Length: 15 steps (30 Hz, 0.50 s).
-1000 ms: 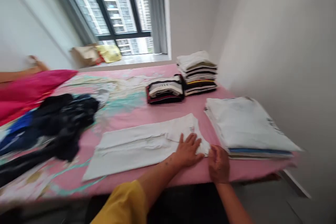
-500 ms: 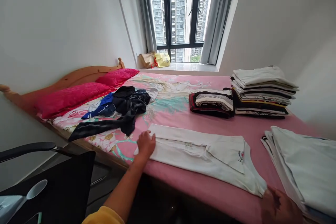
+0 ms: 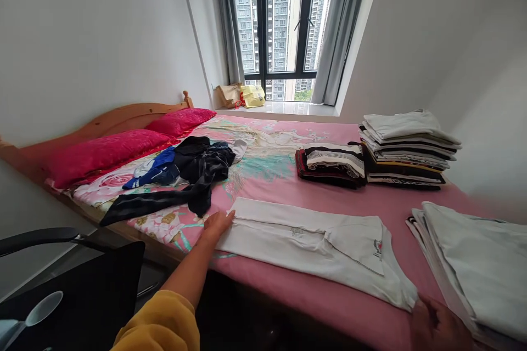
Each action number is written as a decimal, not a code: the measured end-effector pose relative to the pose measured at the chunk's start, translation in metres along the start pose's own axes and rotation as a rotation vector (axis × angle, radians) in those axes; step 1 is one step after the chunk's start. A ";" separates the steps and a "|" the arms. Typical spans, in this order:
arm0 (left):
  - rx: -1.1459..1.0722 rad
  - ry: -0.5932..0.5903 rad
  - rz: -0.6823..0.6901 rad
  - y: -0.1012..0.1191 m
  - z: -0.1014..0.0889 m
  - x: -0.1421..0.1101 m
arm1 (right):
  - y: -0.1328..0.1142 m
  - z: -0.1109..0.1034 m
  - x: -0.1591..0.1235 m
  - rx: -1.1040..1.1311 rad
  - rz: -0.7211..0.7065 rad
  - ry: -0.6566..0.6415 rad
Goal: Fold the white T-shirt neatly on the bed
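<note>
On the pink bedsheet (image 3: 370,203) in front of me lies a white shirt (image 3: 313,241), folded lengthwise into a long band that runs from left to right near the bed's front edge. My left hand (image 3: 216,225) rests on the shirt's left end, palm down, fingers stretched out and close together, gripping nothing. My right hand (image 3: 436,326) sits at the bottom right corner of the view, just beside the shirt's right end and the sheet's edge; it is partly cut off, so I cannot tell how its fingers stand. Right of the shirt is a flat stack of pale folded garments (image 3: 477,263). Farther back stand a taller stack of folded shirts (image 3: 407,148) and a lower striped pile (image 3: 333,162) touching it. To the left, unfolded dark clothes (image 3: 193,170) sprawl over the flowered part of the sheet, near two magenta pillows (image 3: 123,145).
</note>
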<state>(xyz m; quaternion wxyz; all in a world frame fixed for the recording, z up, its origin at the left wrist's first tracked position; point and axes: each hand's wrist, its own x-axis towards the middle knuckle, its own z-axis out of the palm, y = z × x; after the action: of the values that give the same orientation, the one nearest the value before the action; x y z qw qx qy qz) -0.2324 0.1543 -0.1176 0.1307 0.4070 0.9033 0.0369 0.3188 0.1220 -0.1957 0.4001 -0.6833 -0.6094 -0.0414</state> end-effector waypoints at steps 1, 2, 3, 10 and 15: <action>-0.001 -0.012 0.021 -0.001 0.000 0.002 | -0.001 0.001 0.000 0.003 0.002 0.008; -0.003 -0.023 0.044 -0.001 0.000 0.004 | -0.001 0.002 0.001 0.007 -0.005 0.022; -0.007 -0.033 0.066 -0.001 0.000 0.005 | -0.001 0.003 0.001 0.013 -0.022 0.040; -0.101 -0.066 0.155 0.001 -0.004 0.015 | 0.000 0.005 0.004 0.059 -0.075 0.081; -0.242 -0.066 0.202 -0.002 -0.005 0.010 | 0.000 0.004 0.003 0.059 -0.080 0.092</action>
<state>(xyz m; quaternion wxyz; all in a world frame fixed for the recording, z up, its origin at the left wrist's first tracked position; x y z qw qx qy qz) -0.2412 0.1605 -0.1153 0.2039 0.4781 0.8419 0.1450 0.3183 0.1270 -0.1966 0.4459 -0.6435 -0.6182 -0.0707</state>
